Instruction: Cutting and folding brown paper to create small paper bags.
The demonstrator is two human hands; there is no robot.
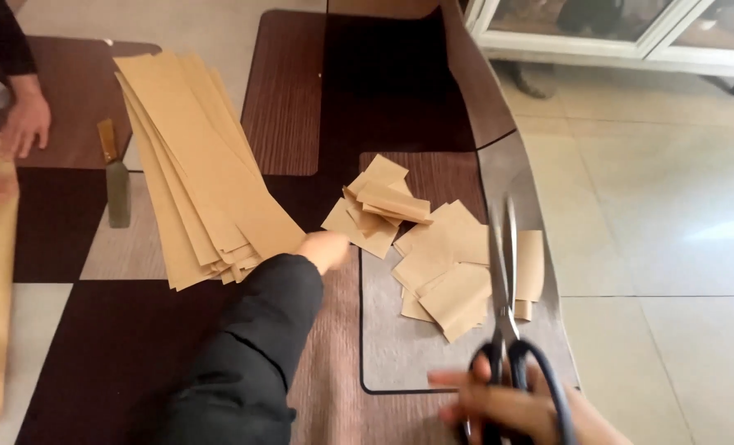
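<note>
Kraft paper strips [198,165], long, thin and limp, lie fanned on the tabletop [136,330] at left; judged light and easily creased, best pinched at the near end. Left hand [324,249] rests there; its grip cannot be told. Cut paper pieces [433,255] lie centre-right. Right hand [507,408] is closed through the handles of the scissors [505,280], blades nearly shut.

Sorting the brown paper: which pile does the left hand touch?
The left hand touches the stack of long strips, not the small cut pieces nearer the scissors.
</note>
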